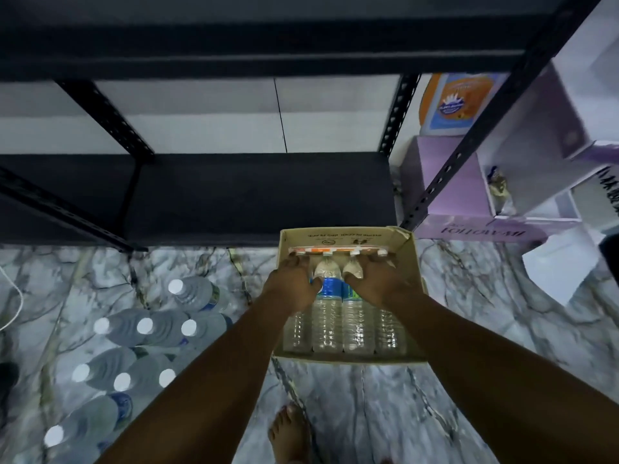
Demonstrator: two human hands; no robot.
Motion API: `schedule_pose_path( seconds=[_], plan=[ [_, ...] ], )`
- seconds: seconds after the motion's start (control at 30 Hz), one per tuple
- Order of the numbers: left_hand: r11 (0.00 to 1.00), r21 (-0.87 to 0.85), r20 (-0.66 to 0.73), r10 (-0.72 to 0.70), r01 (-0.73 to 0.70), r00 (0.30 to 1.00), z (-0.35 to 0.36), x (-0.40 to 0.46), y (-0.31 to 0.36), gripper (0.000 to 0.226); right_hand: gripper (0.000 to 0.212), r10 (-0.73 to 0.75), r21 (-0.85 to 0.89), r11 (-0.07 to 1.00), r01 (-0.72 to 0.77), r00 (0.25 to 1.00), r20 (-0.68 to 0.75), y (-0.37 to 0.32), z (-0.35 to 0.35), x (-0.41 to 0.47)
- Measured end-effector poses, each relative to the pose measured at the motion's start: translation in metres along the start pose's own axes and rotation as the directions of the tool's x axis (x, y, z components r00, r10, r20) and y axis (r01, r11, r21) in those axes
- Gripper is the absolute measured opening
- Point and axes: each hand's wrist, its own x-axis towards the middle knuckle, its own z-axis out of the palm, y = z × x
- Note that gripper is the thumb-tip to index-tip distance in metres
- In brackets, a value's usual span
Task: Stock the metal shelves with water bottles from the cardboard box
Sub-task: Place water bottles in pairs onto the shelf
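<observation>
Four water bottles point(343, 309) lie flat side by side in the cardboard box point(410, 259) on the floor, caps pointing away toward the metal shelves point(261, 192). Both hands are right on top of them. The left hand point(291, 284) grips the far-left bottle near its neck, and the right hand point(378, 283) grips the far-right one. The dark bottom shelf sits just past the box, with nothing in the way. More bottles point(144, 329) stand on the floor to the left. Purple boxes point(445, 182) are on the right.
</observation>
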Motion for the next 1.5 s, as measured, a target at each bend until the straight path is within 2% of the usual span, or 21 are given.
schedule_pose_path(
  seconds=[0.17,0.43,0.6,0.73,0.9,1.03,1.17,1.23,1.3,1.4,1.5],
  plan=[
    [1.000,0.007,-0.019,-0.012,0.012,1.000,0.059,0.046,-0.029,0.067,0.063,0.023,0.040,0.999,-0.024,0.999,0.025,0.016,0.060,0.052],
    [1.000,-0.023,-0.099,0.008,-0.011,0.995,0.123,0.113,-0.063,0.066,0.068,-0.023,0.051,0.998,0.023,1.000,-0.004,0.035,0.136,0.127],
    [0.998,-0.050,-0.118,0.029,-0.035,0.993,0.155,0.142,-0.075,0.075,0.074,-0.047,0.102,0.994,0.049,0.999,-0.023,0.048,0.166,0.162],
    [0.996,-0.087,-0.154,0.008,-0.021,0.988,0.165,0.171,-0.079,0.074,0.071,-0.076,0.085,0.993,0.082,0.994,-0.076,0.056,0.182,0.183],
    [0.989,-0.149,-0.188,-0.008,-0.020,0.982,0.184,0.187,-0.087,0.084,0.068,-0.112,0.066,0.991,0.120,0.986,-0.122,0.056,0.193,0.207],
    [0.976,-0.213,-0.247,-0.019,-0.035,0.969,0.193,0.196,-0.093,0.083,0.067,-0.079,0.218,0.971,0.093,0.994,-0.074,0.051,0.196,0.223],
    [0.932,-0.361,-0.242,-0.106,0.012,0.964,0.195,0.208,-0.096,0.101,0.087,-0.016,0.309,0.951,0.020,1.000,-0.017,0.051,0.201,0.234],
    [0.918,-0.395,-0.216,-0.136,0.041,0.967,0.194,0.214,-0.100,0.105,0.099,0.027,0.300,0.954,-0.020,0.999,-0.019,0.050,0.203,0.237],
    [0.913,-0.403,-0.174,-0.136,0.056,0.975,0.192,0.218,-0.102,0.097,0.106,0.065,0.264,0.963,-0.054,0.997,-0.035,0.047,0.203,0.240],
    [0.890,-0.454,-0.131,-0.107,0.037,0.986,0.191,0.223,-0.104,0.081,0.105,0.113,0.233,0.968,-0.097,0.992,-0.054,0.044,0.202,0.240],
    [0.827,-0.562,-0.103,-0.100,0.025,0.990,0.192,0.222,-0.105,0.087,0.098,0.149,0.242,0.963,-0.115,0.981,-0.128,0.043,0.201,0.238]
  ],
)
